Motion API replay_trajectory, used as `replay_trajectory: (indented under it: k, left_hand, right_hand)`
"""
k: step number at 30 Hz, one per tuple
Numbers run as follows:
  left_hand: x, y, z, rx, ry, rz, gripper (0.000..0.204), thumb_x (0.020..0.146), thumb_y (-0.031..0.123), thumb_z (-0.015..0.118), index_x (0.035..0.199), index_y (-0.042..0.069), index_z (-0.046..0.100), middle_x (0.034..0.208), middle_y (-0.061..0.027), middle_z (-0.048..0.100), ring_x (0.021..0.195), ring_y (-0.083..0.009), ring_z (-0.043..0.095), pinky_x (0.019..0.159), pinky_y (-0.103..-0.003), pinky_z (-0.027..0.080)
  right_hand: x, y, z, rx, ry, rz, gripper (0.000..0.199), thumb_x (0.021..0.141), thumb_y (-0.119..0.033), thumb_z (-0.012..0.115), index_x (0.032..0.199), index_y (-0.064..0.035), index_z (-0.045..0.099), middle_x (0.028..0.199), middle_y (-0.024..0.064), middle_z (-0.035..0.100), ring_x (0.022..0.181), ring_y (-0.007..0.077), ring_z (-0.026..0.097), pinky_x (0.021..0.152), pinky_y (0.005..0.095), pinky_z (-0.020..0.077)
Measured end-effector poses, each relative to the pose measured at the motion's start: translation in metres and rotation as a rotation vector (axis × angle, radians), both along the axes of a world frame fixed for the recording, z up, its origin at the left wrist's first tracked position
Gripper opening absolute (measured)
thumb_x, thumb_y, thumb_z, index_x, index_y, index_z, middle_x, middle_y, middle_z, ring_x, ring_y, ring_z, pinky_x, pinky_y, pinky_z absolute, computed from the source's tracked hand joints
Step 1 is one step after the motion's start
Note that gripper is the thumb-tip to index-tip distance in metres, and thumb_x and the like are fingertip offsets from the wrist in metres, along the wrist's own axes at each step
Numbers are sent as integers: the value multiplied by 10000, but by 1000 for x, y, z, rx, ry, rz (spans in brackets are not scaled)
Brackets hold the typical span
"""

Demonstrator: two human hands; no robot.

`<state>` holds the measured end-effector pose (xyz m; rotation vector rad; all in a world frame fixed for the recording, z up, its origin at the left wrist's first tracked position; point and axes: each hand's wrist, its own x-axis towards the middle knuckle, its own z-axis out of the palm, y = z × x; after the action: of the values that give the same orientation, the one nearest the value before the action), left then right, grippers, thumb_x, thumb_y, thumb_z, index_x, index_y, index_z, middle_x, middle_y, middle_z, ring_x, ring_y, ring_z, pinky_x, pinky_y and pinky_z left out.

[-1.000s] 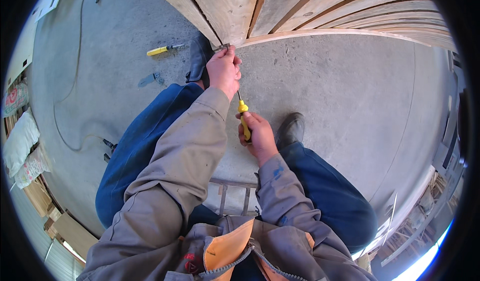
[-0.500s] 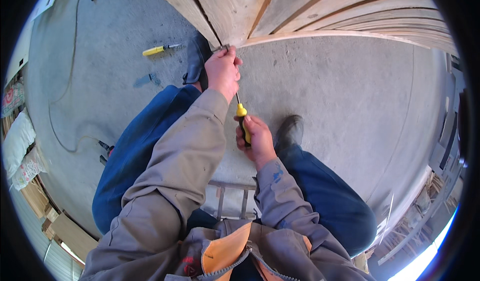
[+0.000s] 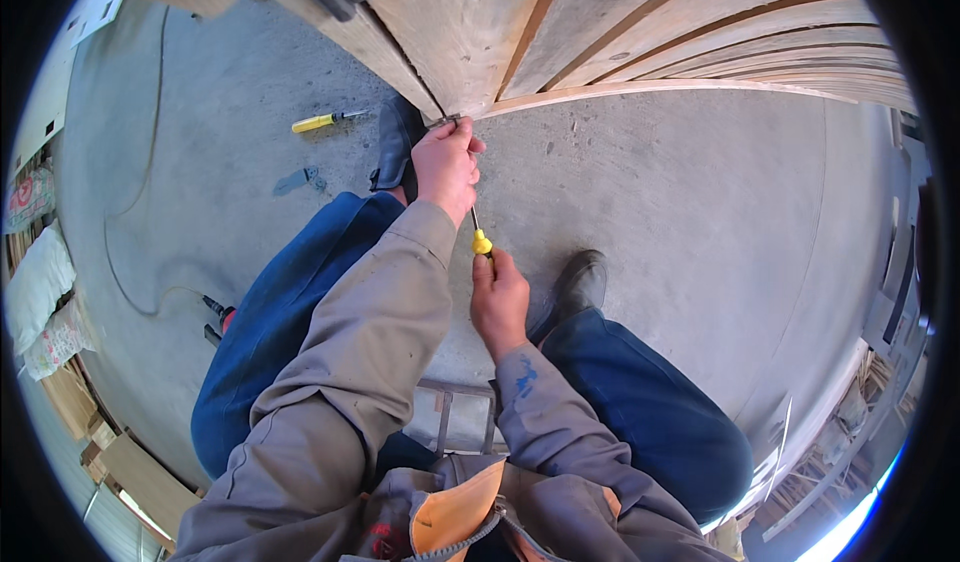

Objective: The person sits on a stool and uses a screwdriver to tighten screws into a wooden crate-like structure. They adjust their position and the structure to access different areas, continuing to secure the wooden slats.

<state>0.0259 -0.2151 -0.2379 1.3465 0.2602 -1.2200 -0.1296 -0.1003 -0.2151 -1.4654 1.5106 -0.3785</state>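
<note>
My left hand (image 3: 446, 167) pinches a small metal fitting (image 3: 446, 120) at the wooden panel's (image 3: 480, 32) bottom edge; my right hand (image 3: 498, 297) grips the yellow-handled screwdriver (image 3: 480, 242) closed. I should keep the shaft aligned, pressing firmly.

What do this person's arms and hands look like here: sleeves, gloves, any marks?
Both hands, the left hand and the right hand, are bare, with no gloves. Both arms wear long grey-beige work-jacket sleeves reaching the wrists. The right sleeve carries a blue smear near the cuff; the left sleeve looks dusty, with small dark specks.
</note>
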Motion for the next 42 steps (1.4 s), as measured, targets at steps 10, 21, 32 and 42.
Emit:
replay_trajectory:
  k: [10,21,32,42]
  left_hand:
    - [-1,-3,-3,-10,42,42,100,962,155,606,945,60,581,710,-50,559,449,-78,375,391,-240,274]
    - [0,3,-8,-106,7,15,103,979,149,575,1015,54,586,783,-68,589,489,-72,395,429,-233,302]
    - [-8,26,-5,-172,72,-23,274,1017,133,463,1280,121,539,803,-38,562,499,-73,386,434,-228,298]
    - [-8,19,0,-101,40,-30,301,995,95,499,1290,92,560,733,-55,566,451,-71,369,400,-240,268]
  right_hand:
    - [-27,-35,3,1178,-879,-347,362,990,-349,496,1151,-32,563,692,34,521,510,134,461,448,272,352]
    - [-5,-6,-20,247,-213,-109,307,982,-281,564,1060,10,616,662,35,568,575,112,535,531,315,451]
    - [-18,-30,-11,1300,-950,-385,405,1007,-442,427,1120,-75,557,683,25,511,501,144,443,434,277,313]
    - [4,7,-19,439,-213,-144,277,992,-267,541,1127,-27,569,783,96,609,600,184,587,532,355,468]
